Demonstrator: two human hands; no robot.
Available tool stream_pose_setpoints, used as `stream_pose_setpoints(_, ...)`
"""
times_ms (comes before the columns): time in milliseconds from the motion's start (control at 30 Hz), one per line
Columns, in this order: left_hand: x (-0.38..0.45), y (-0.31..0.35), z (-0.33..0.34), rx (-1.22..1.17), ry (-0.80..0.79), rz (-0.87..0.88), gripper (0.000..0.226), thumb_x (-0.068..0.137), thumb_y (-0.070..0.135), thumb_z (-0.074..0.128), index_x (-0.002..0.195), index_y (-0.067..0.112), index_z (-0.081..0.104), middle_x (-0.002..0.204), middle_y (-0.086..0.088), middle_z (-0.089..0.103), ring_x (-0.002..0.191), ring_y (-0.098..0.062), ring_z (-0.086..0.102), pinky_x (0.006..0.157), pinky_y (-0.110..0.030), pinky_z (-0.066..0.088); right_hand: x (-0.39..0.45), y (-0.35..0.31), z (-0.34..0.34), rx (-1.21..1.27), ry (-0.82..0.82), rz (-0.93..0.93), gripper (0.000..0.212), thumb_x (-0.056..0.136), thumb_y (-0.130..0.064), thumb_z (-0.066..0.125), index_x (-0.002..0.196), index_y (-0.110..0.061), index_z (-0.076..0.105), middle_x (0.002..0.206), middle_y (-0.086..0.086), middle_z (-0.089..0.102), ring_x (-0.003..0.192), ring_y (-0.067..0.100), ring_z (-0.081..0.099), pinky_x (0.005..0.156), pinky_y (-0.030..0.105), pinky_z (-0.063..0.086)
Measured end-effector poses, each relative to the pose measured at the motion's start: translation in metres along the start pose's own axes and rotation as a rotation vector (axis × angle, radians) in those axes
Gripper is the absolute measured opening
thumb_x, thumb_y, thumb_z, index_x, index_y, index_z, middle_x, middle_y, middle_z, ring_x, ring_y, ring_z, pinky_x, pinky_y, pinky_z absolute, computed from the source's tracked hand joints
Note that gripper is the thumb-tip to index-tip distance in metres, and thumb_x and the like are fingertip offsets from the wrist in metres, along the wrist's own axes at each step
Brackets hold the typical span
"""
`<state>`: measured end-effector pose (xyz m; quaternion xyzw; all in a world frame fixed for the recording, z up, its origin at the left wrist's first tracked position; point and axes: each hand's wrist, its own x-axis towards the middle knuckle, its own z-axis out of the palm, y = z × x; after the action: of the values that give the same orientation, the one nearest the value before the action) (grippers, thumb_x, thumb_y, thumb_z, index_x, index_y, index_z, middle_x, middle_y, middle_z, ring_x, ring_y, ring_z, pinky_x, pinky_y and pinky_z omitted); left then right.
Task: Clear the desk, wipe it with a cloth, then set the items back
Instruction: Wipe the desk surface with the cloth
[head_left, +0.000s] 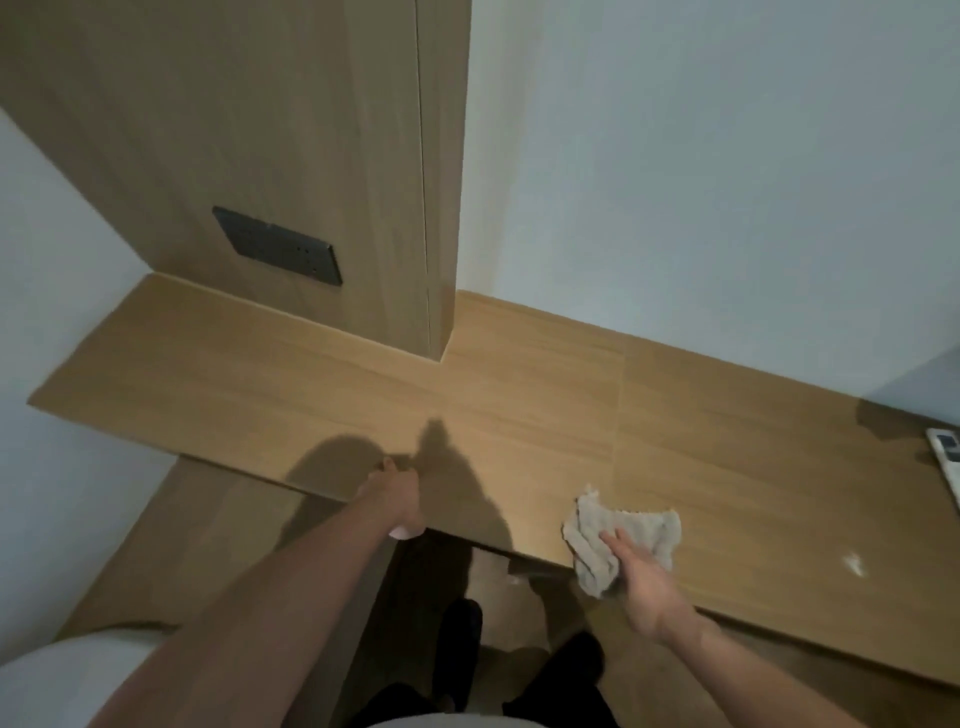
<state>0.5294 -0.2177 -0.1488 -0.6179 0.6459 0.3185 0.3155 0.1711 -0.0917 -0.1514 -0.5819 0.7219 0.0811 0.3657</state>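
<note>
Found open room on the desk (519, 405) at the far left, bounded only by the wooden column (260, 156) with its dark socket panel (278, 244). Judged a wide sweep possible there, though a stroke carried too far would have struck the column's base.

Braced with the left hand (397, 499), curled over the near edge of the desk and apparently clamped on the lip. Could not tell what the pale patch beneath its fingers was. Judged a slip possible if weight shifted onto that edge.

Pressed the cloth (618, 540) flat under the right hand (641, 577), fingers spread rather than closed round it, right at the near edge, with a fold seemingly hanging over the lip. Risked dragging the cloth off the desk with any pull toward the body, since nothing pinned that fold.

Noted a small white speck (854, 564) to the right, apart from the cloth. Noted also a remote-like item (945, 457) at the far right, cut off by the frame. Risked knocking it with a long rightward stroke. Judged wiping under way, setting back not yet begun.
</note>
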Motion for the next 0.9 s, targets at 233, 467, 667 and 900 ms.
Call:
stream_pose_setpoints(233, -0.001, 0.005, -0.001, -0.041, 0.061, -0.009, 0.073, 0.093, 0.026, 0.069, 0.154, 0.003, 0.034, 0.167, -0.03, 0.005, 0.151, -0.049, 0.023, 0.114, -0.05, 0.043, 0.022, -0.017, -0.071, 0.082, 0.06, 0.119, 0.06, 0.101, -0.016, 0.057, 0.158, -0.021, 0.039, 0.155, 0.004, 0.052, 0.141, 0.027, 0.05, 0.119, 0.037, 0.038)
stream_pose_setpoints(467, 0.008, 0.005, -0.004, -0.013, 0.018, -0.034, 0.074, 0.094, 0.034, 0.067, 0.153, 0.005, 0.035, 0.165, -0.033, 0.012, 0.147, -0.049, 0.033, 0.111, -0.049, 0.047, 0.076, -0.175, -0.026, 0.082, 0.004, -0.308, 0.062, 0.099, -0.017, 0.058, 0.158, -0.019, 0.04, 0.161, 0.008, 0.041, 0.142, 0.03, 0.045, 0.114, 0.037, 0.04)
stream_pose_setpoints(667, 0.004, -0.004, 0.014, -0.068, 0.003, 0.011, 0.101, 0.095, 0.03, 0.063, 0.164, 0.015, -0.009, 0.167, -0.024, -0.022, 0.154, -0.049, -0.012, 0.125, -0.054, 0.025, 0.037, -0.124, 0.034, -0.17, -0.048, -0.285, 0.07, 0.097, -0.022, 0.057, 0.16, -0.03, 0.027, 0.168, -0.003, 0.02, 0.156, 0.031, 0.016, 0.124, 0.052, 0.026)
stream_pose_setpoints(900, -0.006, -0.006, 0.017, -0.091, 0.01, 0.055, 0.103, 0.095, 0.02, 0.063, 0.163, 0.02, -0.014, 0.166, -0.019, -0.029, 0.154, -0.045, -0.018, 0.125, -0.055, 0.023, -0.002, 0.03, -0.01, -0.036, 0.061, 0.113, 0.076, 0.097, -0.02, 0.056, 0.164, -0.032, 0.023, 0.171, -0.003, 0.022, 0.155, 0.022, 0.029, 0.126, 0.035, 0.027)
